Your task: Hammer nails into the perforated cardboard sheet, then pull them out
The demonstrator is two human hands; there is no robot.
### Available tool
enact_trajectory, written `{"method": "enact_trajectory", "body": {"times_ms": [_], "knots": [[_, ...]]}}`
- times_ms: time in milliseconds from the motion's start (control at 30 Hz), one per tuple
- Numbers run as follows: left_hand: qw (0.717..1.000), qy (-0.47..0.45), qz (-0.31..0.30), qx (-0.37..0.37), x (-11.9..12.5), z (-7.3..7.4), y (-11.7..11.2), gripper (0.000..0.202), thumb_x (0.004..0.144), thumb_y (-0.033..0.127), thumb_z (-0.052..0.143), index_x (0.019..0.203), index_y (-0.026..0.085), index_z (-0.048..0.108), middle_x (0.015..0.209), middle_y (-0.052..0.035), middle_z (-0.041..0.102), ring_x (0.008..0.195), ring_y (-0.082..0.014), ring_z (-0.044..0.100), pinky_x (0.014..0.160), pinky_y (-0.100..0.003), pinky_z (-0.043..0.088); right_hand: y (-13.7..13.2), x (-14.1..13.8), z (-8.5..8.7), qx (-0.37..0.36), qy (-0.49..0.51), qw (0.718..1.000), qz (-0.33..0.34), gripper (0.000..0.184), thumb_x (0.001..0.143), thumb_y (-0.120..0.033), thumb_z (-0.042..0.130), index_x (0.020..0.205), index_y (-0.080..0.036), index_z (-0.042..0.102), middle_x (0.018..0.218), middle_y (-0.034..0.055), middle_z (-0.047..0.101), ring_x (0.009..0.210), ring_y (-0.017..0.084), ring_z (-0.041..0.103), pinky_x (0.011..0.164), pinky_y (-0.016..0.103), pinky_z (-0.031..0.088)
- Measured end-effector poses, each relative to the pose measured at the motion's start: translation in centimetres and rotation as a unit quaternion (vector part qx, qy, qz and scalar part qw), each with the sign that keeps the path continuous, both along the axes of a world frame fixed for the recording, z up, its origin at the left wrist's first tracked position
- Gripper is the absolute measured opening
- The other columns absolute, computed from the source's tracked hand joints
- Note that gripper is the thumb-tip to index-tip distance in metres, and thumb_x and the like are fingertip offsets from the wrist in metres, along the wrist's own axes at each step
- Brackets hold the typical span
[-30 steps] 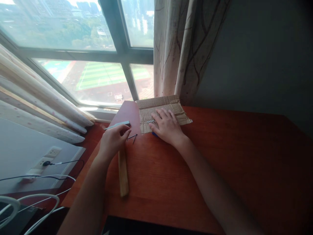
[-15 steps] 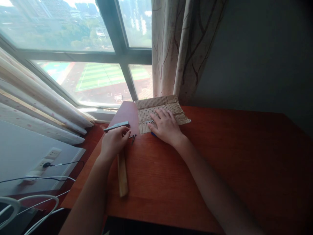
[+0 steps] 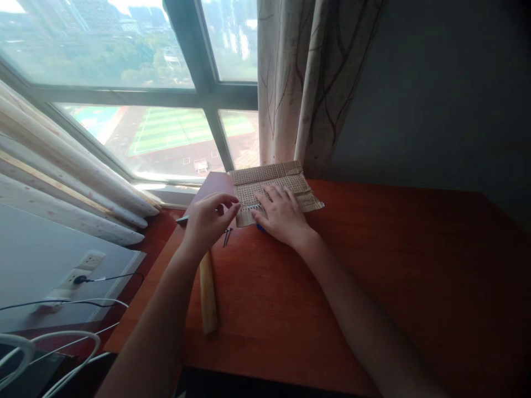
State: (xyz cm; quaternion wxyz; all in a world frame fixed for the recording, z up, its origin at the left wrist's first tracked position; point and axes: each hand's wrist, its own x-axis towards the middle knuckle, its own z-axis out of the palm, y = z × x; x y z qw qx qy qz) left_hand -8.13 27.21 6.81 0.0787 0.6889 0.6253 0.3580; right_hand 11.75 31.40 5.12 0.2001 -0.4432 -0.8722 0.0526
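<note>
My left hand (image 3: 211,218) is closed in a pinch at the left edge of a perforated brown cardboard sheet (image 3: 265,176). It appears to hold a nail, though its fingers hide nearly all of it. Lying flat with fingers spread, my right hand (image 3: 280,213) presses on the sheet. A row of small shiny pieces (image 3: 251,207) runs along the cardboard between my hands. Something blue (image 3: 260,227) peeks out under my right hand. Loose nails (image 3: 227,236) lie below my left hand. A hammer's wooden handle (image 3: 208,298) points toward me; my left hand covers most of its metal head.
The reddish wooden table (image 3: 373,276) meets the window (image 3: 166,132) at its far left corner. Patterned curtains (image 3: 282,83) hang on both sides. To the left, a wall socket (image 3: 78,276) has a plug and several cables (image 3: 66,337) near the table edge.
My left hand has moved up and right, from beside the loose nails to the cardboard's left edge, now covering more of the hammer head. My right hand stays in place.
</note>
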Motion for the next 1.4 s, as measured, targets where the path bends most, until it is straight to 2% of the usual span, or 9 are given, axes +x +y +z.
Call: {"method": "enact_trajectory", "body": {"times_ms": [133, 267, 533, 667, 800, 900, 1033, 1167, 1400], "knots": [[0.997, 0.056, -0.059, -0.004, 1.2, 0.1, 0.9, 0.014, 0.085, 0.028, 0.065, 0.091, 0.020, 0.074, 0.080, -0.0016, 0.067, 0.066, -0.0135, 0.055, 0.064, -0.027, 0.042, 0.0, 0.0, -0.1, 0.001, 0.004, 1.000, 0.002, 0.055, 0.101, -0.052, 0.039, 0.143, -0.018, 0.054, 0.154, 0.0143, 0.046, 0.144, 0.032, 0.035, 0.119, 0.052, 0.022], [0.995, 0.061, -0.077, 0.022, 1.7, 0.1, 1.2, 0.013, 0.087, 0.027, 0.063, 0.085, 0.019, 0.073, 0.081, -0.0023, 0.066, 0.065, -0.0127, 0.054, 0.063, -0.026, 0.042, 0.0, 0.1, -0.1, 0.003, 0.001, 1.000, 0.000, 0.055, 0.101, -0.050, 0.040, 0.142, -0.017, 0.054, 0.154, 0.0148, 0.045, 0.144, 0.032, 0.035, 0.120, 0.052, 0.021], [0.987, -0.065, 0.028, 0.144, 2.2, 1.7, 0.7, 0.013, 0.088, 0.029, 0.065, 0.084, 0.018, 0.070, 0.079, -0.0006, 0.065, 0.066, -0.0107, 0.056, 0.061, -0.022, 0.045, 0.1, 0.0, -0.2, -0.003, -0.001, 1.000, 0.000, 0.055, 0.100, -0.051, 0.042, 0.143, -0.019, 0.054, 0.155, 0.0141, 0.045, 0.145, 0.032, 0.034, 0.120, 0.052, 0.019], [0.976, -0.123, 0.115, 0.138, 0.8, 2.3, -0.2, 0.020, 0.086, 0.038, 0.067, 0.087, 0.019, 0.071, 0.081, -0.0009, 0.068, 0.066, -0.0105, 0.058, 0.058, -0.021, 0.046, 0.1, 0.0, -0.2, -0.003, 0.000, 1.000, 0.000, 0.055, 0.100, -0.050, 0.042, 0.142, -0.018, 0.054, 0.155, 0.0141, 0.045, 0.145, 0.032, 0.034, 0.121, 0.052, 0.019], [0.975, -0.133, 0.163, 0.065, -1.4, 0.5, -1.0, 0.029, 0.082, 0.046, 0.068, 0.089, 0.019, 0.073, 0.079, -0.0020, 0.071, 0.062, -0.0129, 0.060, 0.057, -0.024, 0.047, 0.2, 0.0, -0.3, -0.002, -0.002, 1.000, 0.000, 0.055, 0.100, -0.051, 0.041, 0.143, -0.018, 0.054, 0.154, 0.0138, 0.045, 0.144, 0.032, 0.035, 0.120, 0.052, 0.020], [0.983, -0.120, 0.137, -0.017, -2.5, -2.0, -1.3, 0.031, 0.079, 0.048, 0.068, 0.086, 0.019, 0.074, 0.074, -0.0026, 0.072, 0.063, -0.0161, 0.062, 0.060, -0.027, 0.048, 0.2, 0.0, -0.3, 0.001, -0.001, 1.000, -0.003, 0.055, 0.100, -0.051, 0.041, 0.142, -0.019, 0.055, 0.154, 0.0136, 0.045, 0.144, 0.032, 0.035, 0.120, 0.052, 0.020], [0.990, -0.009, 0.105, -0.089, -2.7, -4.1, -1.5, 0.030, 0.080, 0.048, 0.063, 0.083, 0.020, 0.074, 0.075, -0.0029, 0.073, 0.068, -0.0187, 0.064, 0.064, -0.029, 0.045, 0.1, 0.0, -0.2, 0.003, 0.002, 1.000, -0.002, 0.055, 0.100, -0.050, 0.041, 0.142, -0.018, 0.055, 0.154, 0.0141, 0.045, 0.144, 0.032, 0.035, 0.120, 0.051, 0.020], [0.986, 0.071, 0.097, -0.115, -2.4, -4.4, -1.6, 0.027, 0.083, 0.046, 0.060, 0.083, 0.022, 0.074, 0.082, -0.0016, 0.075, 0.071, -0.0187, 0.064, 0.065, -0.029, 0.042, 0.1, 0.0, -0.1, 0.003, 0.001, 1.000, 0.000, 0.054, 0.100, -0.049, 0.042, 0.142, -0.017, 0.055, 0.154, 0.0143, 0.045, 0.144, 0.032, 0.035, 0.120, 0.051, 0.020], [0.983, 0.129, 0.083, -0.103, -2.5, -4.6, -1.8, 0.026, 0.087, 0.044, 0.057, 0.085, 0.023, 0.073, 0.088, -0.0017, 0.074, 0.078, -0.0206, 0.065, 0.066, -0.030, 0.041, 0.1, 0.0, -0.2, 0.007, 0.001, 1.000, -0.005, 0.054, 0.100, -0.049, 0.042, 0.142, -0.018, 0.055, 0.155, 0.0138, 0.045, 0.144, 0.032, 0.035, 0.120, 0.051, 0.020]]}}
